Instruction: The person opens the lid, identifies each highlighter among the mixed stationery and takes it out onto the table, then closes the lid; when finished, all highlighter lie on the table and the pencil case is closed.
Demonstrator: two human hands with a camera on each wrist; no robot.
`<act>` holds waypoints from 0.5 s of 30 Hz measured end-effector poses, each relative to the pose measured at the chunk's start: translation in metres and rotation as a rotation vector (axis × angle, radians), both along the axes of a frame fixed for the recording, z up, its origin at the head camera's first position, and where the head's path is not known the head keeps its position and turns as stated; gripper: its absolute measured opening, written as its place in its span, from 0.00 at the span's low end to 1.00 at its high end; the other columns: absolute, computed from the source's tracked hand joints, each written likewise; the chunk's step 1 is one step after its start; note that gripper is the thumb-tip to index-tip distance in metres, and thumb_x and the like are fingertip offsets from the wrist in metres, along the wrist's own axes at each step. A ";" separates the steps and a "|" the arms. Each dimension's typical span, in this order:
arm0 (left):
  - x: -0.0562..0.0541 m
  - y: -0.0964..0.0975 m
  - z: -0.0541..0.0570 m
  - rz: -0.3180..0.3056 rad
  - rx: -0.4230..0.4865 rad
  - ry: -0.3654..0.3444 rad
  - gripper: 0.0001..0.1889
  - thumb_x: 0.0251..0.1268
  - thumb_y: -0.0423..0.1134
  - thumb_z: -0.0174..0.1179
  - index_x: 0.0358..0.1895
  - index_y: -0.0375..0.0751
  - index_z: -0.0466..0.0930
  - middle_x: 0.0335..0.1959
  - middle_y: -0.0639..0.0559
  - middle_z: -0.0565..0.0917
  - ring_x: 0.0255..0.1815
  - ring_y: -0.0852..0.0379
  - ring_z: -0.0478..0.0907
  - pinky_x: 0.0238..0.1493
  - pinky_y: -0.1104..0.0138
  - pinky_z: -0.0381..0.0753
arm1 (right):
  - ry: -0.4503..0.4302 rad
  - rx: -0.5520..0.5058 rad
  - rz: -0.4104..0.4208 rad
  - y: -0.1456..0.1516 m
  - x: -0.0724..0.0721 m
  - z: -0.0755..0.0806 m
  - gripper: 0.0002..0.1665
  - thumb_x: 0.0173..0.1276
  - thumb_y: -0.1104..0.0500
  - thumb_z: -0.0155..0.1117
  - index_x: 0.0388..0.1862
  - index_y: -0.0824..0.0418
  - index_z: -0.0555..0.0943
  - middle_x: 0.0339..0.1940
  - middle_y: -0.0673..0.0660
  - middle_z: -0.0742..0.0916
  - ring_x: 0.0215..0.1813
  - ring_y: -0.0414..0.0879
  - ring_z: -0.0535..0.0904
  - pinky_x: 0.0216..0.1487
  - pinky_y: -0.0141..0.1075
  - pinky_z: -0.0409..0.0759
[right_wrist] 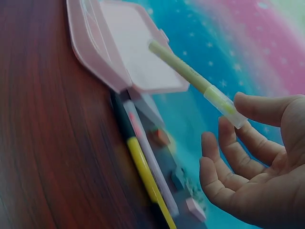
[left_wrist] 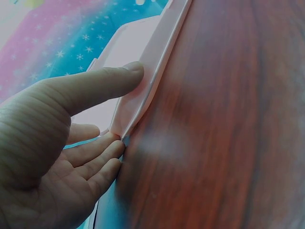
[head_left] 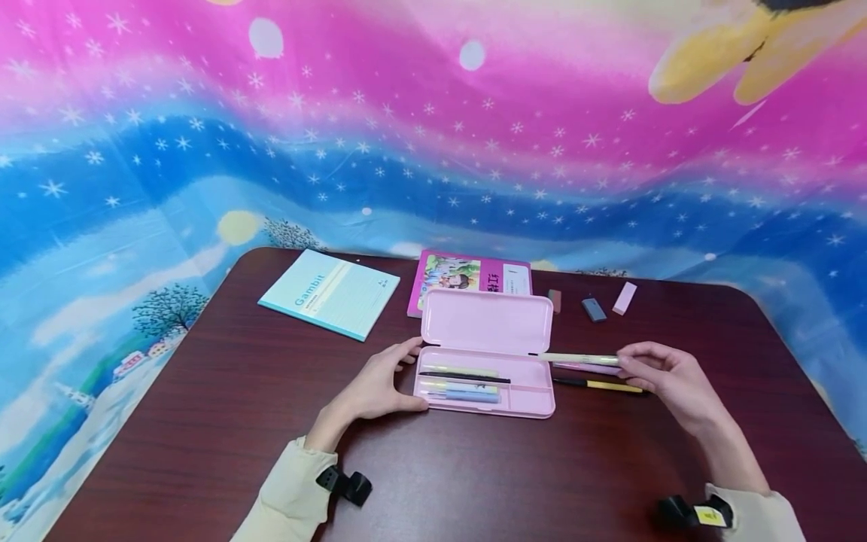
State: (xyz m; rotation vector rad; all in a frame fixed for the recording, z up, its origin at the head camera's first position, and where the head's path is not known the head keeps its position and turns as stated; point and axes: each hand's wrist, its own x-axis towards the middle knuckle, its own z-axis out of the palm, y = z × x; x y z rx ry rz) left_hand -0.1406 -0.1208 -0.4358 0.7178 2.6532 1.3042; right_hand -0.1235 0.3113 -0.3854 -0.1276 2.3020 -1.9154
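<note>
A pink pencil case (head_left: 531,399) lies with its lid (head_left: 486,322) raised. At its left end my left hand (head_left: 371,388) holds it, thumb (left_wrist: 126,76) against the front wall and fingertips by the end corner. Inside lie a black pen (head_left: 467,377), a blue pen (head_left: 467,395) and other slim pens. My right hand (head_left: 670,380) pinches a pale yellow highlighter (right_wrist: 183,69) by its clear cap, the other end pointing left over the case's right edge. Beneath it, right of the case, are a lilac pen (right_wrist: 145,148) and a yellow-and-black pen (right_wrist: 143,162).
A light-blue notebook (head_left: 345,301) lies at the back left of the dark wooden table (head_left: 467,482). Behind the lid is a pink picture book (head_left: 450,272). Toward the back right sit a grey eraser (head_left: 594,309), a pink eraser (head_left: 625,299) and a small brownish block (head_left: 556,301). Patterned cloth hangs behind.
</note>
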 end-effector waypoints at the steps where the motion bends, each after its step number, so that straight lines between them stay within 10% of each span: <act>1: 0.000 0.000 0.000 0.000 0.000 0.000 0.49 0.40 0.40 0.78 0.70 0.37 0.61 0.56 0.48 0.76 0.55 0.53 0.73 0.56 0.58 0.75 | -0.003 -0.008 -0.002 0.004 0.001 -0.001 0.08 0.69 0.63 0.60 0.45 0.63 0.82 0.38 0.48 0.86 0.38 0.44 0.84 0.42 0.32 0.82; 15: 0.001 -0.002 0.001 -0.006 -0.004 -0.007 0.49 0.41 0.41 0.77 0.70 0.37 0.60 0.57 0.47 0.76 0.56 0.52 0.73 0.57 0.57 0.74 | -0.049 0.119 0.021 0.047 0.013 -0.019 0.08 0.70 0.67 0.57 0.44 0.66 0.82 0.37 0.45 0.87 0.39 0.41 0.84 0.40 0.31 0.82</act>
